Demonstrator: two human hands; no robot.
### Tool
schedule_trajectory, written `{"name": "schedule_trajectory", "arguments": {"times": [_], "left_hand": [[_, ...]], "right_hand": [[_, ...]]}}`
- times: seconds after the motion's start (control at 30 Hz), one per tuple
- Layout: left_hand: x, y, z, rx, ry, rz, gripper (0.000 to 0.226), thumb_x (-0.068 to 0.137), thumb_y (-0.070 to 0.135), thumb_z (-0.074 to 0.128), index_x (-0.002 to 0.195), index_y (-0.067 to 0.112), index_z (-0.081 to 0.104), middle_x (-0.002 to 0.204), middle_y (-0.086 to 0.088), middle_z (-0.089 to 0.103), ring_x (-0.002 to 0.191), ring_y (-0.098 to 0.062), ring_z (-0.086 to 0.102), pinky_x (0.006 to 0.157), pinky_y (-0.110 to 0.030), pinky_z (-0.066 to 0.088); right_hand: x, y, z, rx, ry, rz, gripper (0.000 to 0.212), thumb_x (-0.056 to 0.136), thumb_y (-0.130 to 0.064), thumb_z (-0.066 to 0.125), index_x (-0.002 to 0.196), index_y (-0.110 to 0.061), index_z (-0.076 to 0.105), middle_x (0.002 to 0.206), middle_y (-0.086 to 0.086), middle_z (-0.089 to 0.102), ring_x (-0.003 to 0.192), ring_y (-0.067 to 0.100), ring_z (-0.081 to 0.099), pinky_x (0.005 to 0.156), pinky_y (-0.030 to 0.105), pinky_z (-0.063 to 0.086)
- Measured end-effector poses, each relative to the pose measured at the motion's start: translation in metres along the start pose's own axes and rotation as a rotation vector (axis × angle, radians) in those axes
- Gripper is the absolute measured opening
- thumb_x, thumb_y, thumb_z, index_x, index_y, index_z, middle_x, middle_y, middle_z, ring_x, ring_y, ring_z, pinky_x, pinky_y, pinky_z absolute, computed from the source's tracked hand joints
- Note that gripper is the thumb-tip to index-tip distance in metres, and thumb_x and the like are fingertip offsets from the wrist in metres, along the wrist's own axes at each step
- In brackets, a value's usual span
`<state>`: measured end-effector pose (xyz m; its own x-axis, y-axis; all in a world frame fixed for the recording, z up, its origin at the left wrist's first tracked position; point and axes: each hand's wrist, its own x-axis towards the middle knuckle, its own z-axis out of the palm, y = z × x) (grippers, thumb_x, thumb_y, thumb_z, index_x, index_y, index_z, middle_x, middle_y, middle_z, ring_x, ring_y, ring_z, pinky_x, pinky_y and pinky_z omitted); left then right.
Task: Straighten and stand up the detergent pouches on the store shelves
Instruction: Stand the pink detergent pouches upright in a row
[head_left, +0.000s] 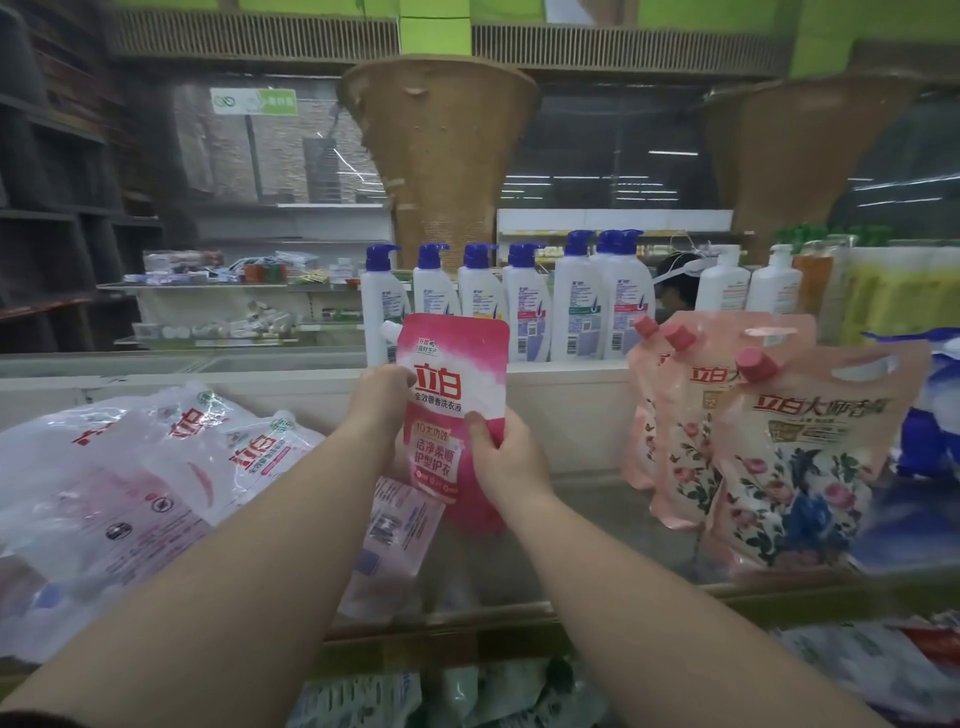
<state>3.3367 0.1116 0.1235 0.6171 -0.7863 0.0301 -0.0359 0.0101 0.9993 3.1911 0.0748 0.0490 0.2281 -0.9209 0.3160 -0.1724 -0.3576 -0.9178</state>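
Head camera looks down on both hands holding a glossy pink pouch (451, 384) upright over the shelf (597, 525): left hand (382, 395) grips its left edge, right hand (506, 457) pinches the lower right. Crinkled clear-and-white pouches (156, 467) lie flat at left; floral pouches (779, 452) stand at right.

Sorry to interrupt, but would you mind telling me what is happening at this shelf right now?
A person is tidying detergent pouches on a store shelf. Both hands hold one pink pouch upright: the left hand grips its left edge, the right hand its lower right side. To the left, several clear-wrapped pouches lie flat. To the right, floral pouches already stand. White pump bottles line the ledge behind.
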Motion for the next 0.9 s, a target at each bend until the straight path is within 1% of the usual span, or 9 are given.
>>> {"name": "schedule_trajectory", "arguments": {"times": [0.17, 0.27, 0.33, 0.4, 0.47, 0.57, 0.77, 0.83, 0.9], "left_hand": [[-0.001, 0.001, 0.009, 0.054, 0.052, 0.000, 0.035, 0.108, 0.006, 0.039, 0.074, 0.018, 0.041, 0.036, 0.010, 0.049, 0.055, -0.011, 0.047, 0.057, -0.025, 0.035], [-0.002, 0.003, 0.010, 0.082, 0.065, 0.012, 0.038, 0.104, 0.001, 0.036, 0.070, 0.018, 0.036, 0.030, 0.012, 0.041, 0.027, -0.001, 0.040, 0.035, -0.017, 0.033], [0.000, 0.002, 0.011, 0.044, 0.065, 0.011, 0.042, 0.103, -0.002, 0.035, 0.066, 0.017, 0.035, 0.030, 0.011, 0.039, 0.022, 0.001, 0.034, 0.037, -0.019, 0.032], [0.005, 0.001, 0.011, 0.010, 0.062, 0.014, 0.045, 0.106, -0.001, 0.036, 0.064, 0.016, 0.036, 0.031, 0.010, 0.040, 0.028, -0.002, 0.039, 0.052, -0.026, 0.031], [0.013, -0.001, 0.011, -0.011, 0.056, 0.028, 0.046, 0.109, 0.002, 0.037, 0.065, 0.015, 0.039, 0.042, 0.006, 0.049, 0.047, -0.013, 0.046, 0.059, -0.030, 0.031], [0.020, 0.001, 0.008, -0.067, 0.039, -0.005, 0.039, 0.105, 0.004, 0.036, 0.069, 0.016, 0.044, 0.066, 0.000, 0.052, 0.058, -0.017, 0.042, 0.060, -0.030, 0.033], [0.028, -0.001, 0.002, -0.136, 0.052, -0.075, 0.027, 0.102, 0.011, 0.039, 0.081, 0.016, 0.054, 0.070, 0.002, 0.056, 0.061, -0.014, 0.046, 0.059, -0.027, 0.037], [0.030, -0.002, 0.002, -0.105, 0.099, -0.065, 0.026, 0.102, 0.009, 0.041, 0.079, 0.014, 0.052, 0.073, -0.003, 0.054, 0.063, -0.017, 0.042, 0.059, -0.029, 0.034], [0.031, -0.001, 0.001, -0.081, 0.129, -0.044, 0.021, 0.102, 0.004, 0.040, 0.092, 0.010, 0.057, 0.085, -0.012, 0.057, 0.069, -0.022, 0.043, 0.062, -0.032, 0.036]], "right_hand": [[0.000, 0.002, -0.002, 0.021, -0.019, 0.010, 0.028, 0.108, -0.052, 0.053, 0.116, -0.027, 0.065, 0.108, -0.010, 0.074, 0.098, 0.013, 0.070, 0.066, 0.025, 0.051], [0.002, 0.003, -0.002, 0.038, -0.015, 0.016, 0.028, 0.108, -0.052, 0.054, 0.115, -0.028, 0.065, 0.107, -0.010, 0.074, 0.100, 0.015, 0.072, 0.069, 0.027, 0.053], [0.003, 0.004, -0.003, 0.048, -0.015, 0.019, 0.027, 0.108, -0.052, 0.054, 0.115, -0.028, 0.065, 0.108, -0.010, 0.075, 0.101, 0.015, 0.072, 0.069, 0.026, 0.053], [0.003, 0.005, -0.002, 0.061, -0.018, 0.015, 0.028, 0.108, -0.051, 0.054, 0.116, -0.027, 0.066, 0.109, -0.009, 0.075, 0.101, 0.015, 0.072, 0.070, 0.026, 0.054], [0.004, 0.007, -0.001, 0.068, -0.019, 0.015, 0.029, 0.107, -0.052, 0.055, 0.118, -0.028, 0.067, 0.110, -0.010, 0.076, 0.102, 0.015, 0.073, 0.075, 0.030, 0.058], [0.006, 0.009, -0.001, 0.079, -0.008, 0.021, 0.030, 0.107, -0.054, 0.055, 0.118, -0.029, 0.067, 0.109, -0.010, 0.077, 0.101, 0.015, 0.074, 0.083, 0.038, 0.062], [0.011, 0.010, -0.005, 0.130, 0.023, 0.056, 0.027, 0.106, -0.054, 0.056, 0.113, -0.030, 0.066, 0.104, -0.010, 0.078, 0.097, 0.015, 0.076, 0.083, 0.041, 0.064], [0.013, 0.011, -0.006, 0.124, 0.053, 0.054, 0.027, 0.106, -0.054, 0.057, 0.111, -0.029, 0.065, 0.102, -0.010, 0.077, 0.094, 0.014, 0.076, 0.078, 0.037, 0.063], [0.015, 0.009, -0.009, 0.115, 0.084, 0.057, 0.025, 0.106, -0.051, 0.057, 0.107, -0.027, 0.064, 0.099, -0.010, 0.076, 0.091, 0.013, 0.074, 0.068, 0.030, 0.056]]}}
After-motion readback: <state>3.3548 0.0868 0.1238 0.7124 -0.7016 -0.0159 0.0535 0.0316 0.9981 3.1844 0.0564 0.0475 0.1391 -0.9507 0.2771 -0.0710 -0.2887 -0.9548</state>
